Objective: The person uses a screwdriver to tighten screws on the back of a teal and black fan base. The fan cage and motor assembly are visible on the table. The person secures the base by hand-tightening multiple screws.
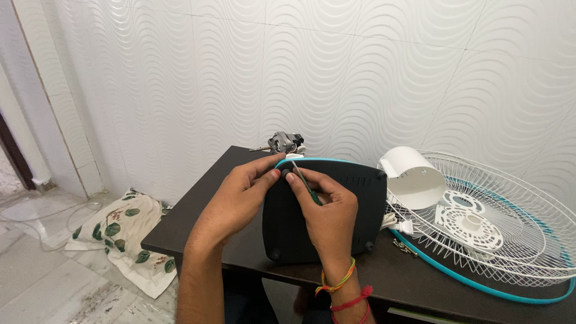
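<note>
Dark worktop [198, 210] is carrying a black fan base [336, 210] at centre; right hand [327, 213] is gripping a green screwdriver [305, 183], left hand [237, 198] pinching its rim.

Both forearms are bare, with no sleeves in view. The right hand [327, 210] wears thread bands at the wrist: a thin yellow-green-orange string [337, 282] above a thicker red cord [353, 300] with a knotted tuft. The left hand [237, 198] wears nothing.

A matt black plastic fan base [336, 216] is seen on a dark, smooth wooden table [198, 207], beside it a glossy white wire fan guard [510, 210], behind it a bare metal motor [285, 143].
</note>
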